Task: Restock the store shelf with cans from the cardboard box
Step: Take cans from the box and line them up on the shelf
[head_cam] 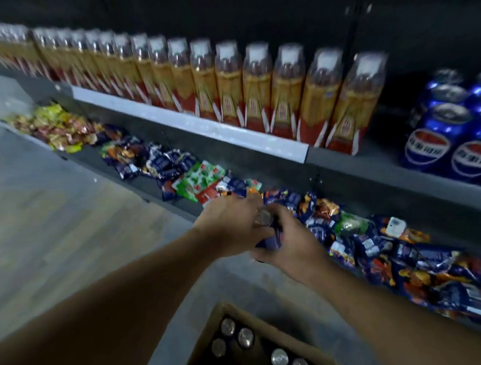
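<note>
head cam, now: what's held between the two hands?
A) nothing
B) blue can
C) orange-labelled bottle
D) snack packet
B: the left hand and the right hand both grip a blue can with its silver top showing, in front of the snack shelf. More cans sit in the cardboard box lower in the frame.

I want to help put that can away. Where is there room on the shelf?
The upper shelf is bare between the last orange bottle and the blue cans. The lower shelf is crowded with snack packets.
</note>
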A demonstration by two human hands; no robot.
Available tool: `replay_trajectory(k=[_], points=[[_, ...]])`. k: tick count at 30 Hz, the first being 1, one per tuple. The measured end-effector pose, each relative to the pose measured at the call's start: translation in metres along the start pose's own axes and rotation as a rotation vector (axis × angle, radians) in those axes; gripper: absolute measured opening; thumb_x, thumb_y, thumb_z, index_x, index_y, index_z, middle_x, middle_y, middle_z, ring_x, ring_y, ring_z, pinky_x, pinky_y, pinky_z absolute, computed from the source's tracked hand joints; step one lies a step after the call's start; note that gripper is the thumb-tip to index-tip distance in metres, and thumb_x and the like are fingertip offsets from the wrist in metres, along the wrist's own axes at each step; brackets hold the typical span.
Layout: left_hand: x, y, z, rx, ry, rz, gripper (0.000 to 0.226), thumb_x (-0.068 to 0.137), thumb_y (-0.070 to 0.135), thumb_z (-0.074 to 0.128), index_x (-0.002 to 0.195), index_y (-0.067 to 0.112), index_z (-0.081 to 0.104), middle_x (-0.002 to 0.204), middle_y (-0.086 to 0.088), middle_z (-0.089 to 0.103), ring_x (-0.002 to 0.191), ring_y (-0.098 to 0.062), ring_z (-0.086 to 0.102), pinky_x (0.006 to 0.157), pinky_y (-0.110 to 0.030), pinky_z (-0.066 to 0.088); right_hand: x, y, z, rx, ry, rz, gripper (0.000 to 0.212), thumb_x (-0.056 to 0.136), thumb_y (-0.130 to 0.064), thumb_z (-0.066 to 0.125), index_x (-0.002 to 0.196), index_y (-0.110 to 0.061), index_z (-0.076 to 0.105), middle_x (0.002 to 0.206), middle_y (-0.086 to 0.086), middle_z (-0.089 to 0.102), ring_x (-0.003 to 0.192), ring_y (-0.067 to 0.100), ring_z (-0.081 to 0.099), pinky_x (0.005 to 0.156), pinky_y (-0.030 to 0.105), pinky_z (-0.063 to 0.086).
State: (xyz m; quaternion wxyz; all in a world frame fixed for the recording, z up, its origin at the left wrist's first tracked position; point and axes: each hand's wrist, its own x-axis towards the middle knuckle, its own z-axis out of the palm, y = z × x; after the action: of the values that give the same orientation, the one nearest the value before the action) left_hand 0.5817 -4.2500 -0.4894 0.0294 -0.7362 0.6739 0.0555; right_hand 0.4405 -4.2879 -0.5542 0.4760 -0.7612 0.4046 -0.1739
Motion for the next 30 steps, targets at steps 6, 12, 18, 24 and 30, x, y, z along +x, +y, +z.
replay_trajectory(k=[6, 12, 18, 24, 30], points=[[0.012, 0.006, -0.097, -0.04, 0.128, 0.031, 0.044, 0.086, 0.06, 0.058, 0.114, 0.026, 0.052, 0.1, -0.003, 0.07, 0.088, -0.025, 0.063, 0.065, -0.032, 0.037, 0.005, -0.077, -0.068, -0.084, 0.122, -0.072, 0.047, 0.08, -0.044, 0.076, 0.114, -0.033, 0.046, 0.11, -0.011, 0.063, 0.098, 0.013, 0.06, 0.079, 0.039, 0.053], [0.018, 0.024, -0.156, -0.257, 0.295, 0.082, 0.071, 0.083, 0.082, 0.028, 0.126, 0.03, 0.049, 0.104, 0.006, 0.071, 0.085, -0.014, 0.065, 0.073, -0.034, 0.052, -0.003, -0.123, -0.131, -0.008, 0.239, -0.103, 0.043, 0.077, -0.046, 0.079, 0.106, -0.039, 0.048, 0.098, -0.016, 0.067, 0.09, 0.006, 0.064, 0.08, 0.036, 0.056], [0.035, 0.078, -0.192, -0.374, 0.387, 0.152, 0.078, 0.087, 0.079, 0.017, 0.138, 0.027, 0.044, 0.11, 0.0, 0.07, 0.099, -0.019, 0.066, 0.084, -0.042, 0.054, -0.029, -0.133, -0.209, -0.022, 0.41, -0.076, 0.054, 0.074, -0.051, 0.08, 0.115, -0.039, 0.046, 0.107, -0.015, 0.064, 0.097, 0.008, 0.063, 0.087, 0.036, 0.055], [0.065, 0.172, -0.203, -0.409, 0.347, 0.252, 0.077, 0.087, 0.075, 0.019, 0.145, 0.029, 0.04, 0.134, -0.001, 0.061, 0.116, -0.019, 0.059, 0.093, -0.038, 0.048, -0.07, -0.098, -0.303, -0.069, 0.583, -0.005, 0.059, 0.072, -0.056, 0.078, 0.118, -0.038, 0.045, 0.108, -0.012, 0.064, 0.098, 0.008, 0.062, 0.086, 0.034, 0.055], [0.107, 0.299, -0.197, -0.442, 0.341, 0.34, 0.065, 0.095, 0.065, 0.029, 0.146, 0.027, 0.04, 0.142, -0.004, 0.053, 0.126, -0.02, 0.051, 0.098, -0.035, 0.043, -0.13, -0.04, -0.411, -0.062, 0.755, 0.07, 0.067, 0.076, -0.051, 0.079, 0.129, -0.03, 0.045, 0.111, -0.01, 0.064, 0.098, 0.009, 0.063, 0.086, 0.034, 0.055]])
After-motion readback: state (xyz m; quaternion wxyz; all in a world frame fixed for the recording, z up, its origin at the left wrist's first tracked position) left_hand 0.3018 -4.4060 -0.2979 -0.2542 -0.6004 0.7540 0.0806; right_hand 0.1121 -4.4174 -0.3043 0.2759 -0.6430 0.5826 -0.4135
